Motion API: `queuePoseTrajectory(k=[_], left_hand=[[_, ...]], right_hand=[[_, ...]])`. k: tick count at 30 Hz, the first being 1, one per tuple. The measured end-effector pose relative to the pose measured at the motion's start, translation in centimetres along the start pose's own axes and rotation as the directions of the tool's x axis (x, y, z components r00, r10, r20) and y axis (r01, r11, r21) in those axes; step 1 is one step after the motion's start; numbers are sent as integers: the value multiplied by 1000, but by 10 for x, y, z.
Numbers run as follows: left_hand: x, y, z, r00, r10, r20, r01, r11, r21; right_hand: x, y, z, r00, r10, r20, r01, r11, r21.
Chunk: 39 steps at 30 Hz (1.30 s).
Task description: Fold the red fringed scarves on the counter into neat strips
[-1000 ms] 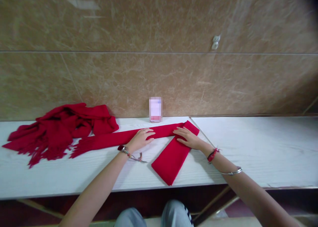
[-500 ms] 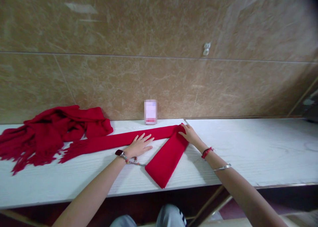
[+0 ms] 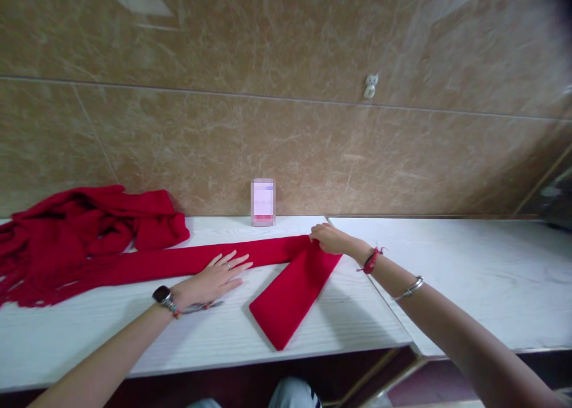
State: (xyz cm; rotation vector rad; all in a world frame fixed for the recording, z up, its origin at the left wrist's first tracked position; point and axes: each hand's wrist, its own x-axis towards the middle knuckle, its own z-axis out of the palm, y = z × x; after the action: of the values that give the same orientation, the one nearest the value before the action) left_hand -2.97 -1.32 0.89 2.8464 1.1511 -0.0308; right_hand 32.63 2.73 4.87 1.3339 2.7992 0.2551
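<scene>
A long red scarf (image 3: 286, 301) lies folded into a narrow band on the white table, its fringed end to the left. Near its right end the band bends, and a wide section slants toward the table's front edge. My left hand (image 3: 215, 280) rests flat on the band's near edge, fingers spread. At the bend, my right hand (image 3: 328, 238) is closed, its fingertips pinching the scarf's upper edge. The pinched cloth is partly hidden under the fingers.
A second red scarf (image 3: 98, 217) lies bunched at the left against the tiled wall (image 3: 201, 146). A phone-like upright object (image 3: 263, 202), its face blurred, leans on the wall. A small white cat-shaped hook (image 3: 370, 86) is on the wall. The white table (image 3: 456, 277) has a seam.
My right hand has gone from resting over the fold with fingers extended to pinching the scarf at the bend. My left hand has slid left along the band. The camera view has shifted slightly.
</scene>
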Motion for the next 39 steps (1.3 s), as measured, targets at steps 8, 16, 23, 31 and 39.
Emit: queuePoseTrajectory(k=[8, 16, 23, 31, 39], left_hand=[[-29, -6, -16, 998, -42, -38, 41, 999, -23], [60, 75, -30, 981, 96, -169, -116, 987, -114], [79, 129, -23, 965, 211, -154, -217, 976, -23], [101, 94, -3, 981, 146, -127, -149, 989, -18], [91, 92, -3, 967, 167, -192, -179, 983, -44]], right_hand=[[2, 19, 27, 997, 67, -39, -61, 991, 121], [7, 20, 56, 951, 203, -235, -135, 952, 276], [-1, 23, 79, 865, 358, -350, -235, 907, 349], [-8, 4, 75, 890, 382, -249, -353, 923, 154], [-13, -11, 56, 866, 402, -297, -377, 915, 140]])
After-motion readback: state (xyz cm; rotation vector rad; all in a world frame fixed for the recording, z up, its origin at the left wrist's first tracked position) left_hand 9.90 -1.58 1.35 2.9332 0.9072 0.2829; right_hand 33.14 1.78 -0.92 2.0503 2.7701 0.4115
